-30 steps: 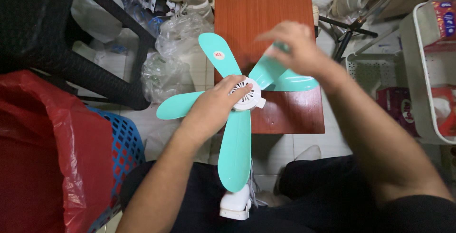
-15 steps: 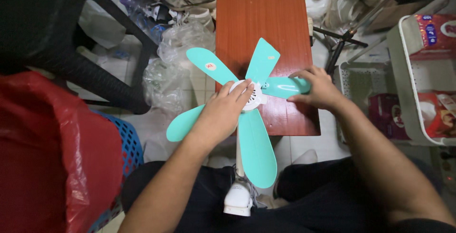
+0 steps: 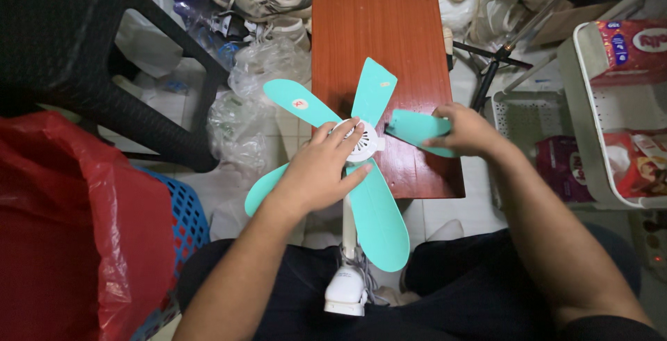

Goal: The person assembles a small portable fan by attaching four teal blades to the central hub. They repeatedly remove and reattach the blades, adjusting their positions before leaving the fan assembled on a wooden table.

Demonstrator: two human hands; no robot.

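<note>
We are pressing our left hand flat on the fan's white hub; our right hand is pinching a turquoise blade; red packages are sitting far right in a white basket.

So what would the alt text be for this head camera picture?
A person's left hand presses the white hub of a turquoise fan, while the right hand grips one blade over a small reddish-brown table. Shoes and plastic bags surround it.
</note>
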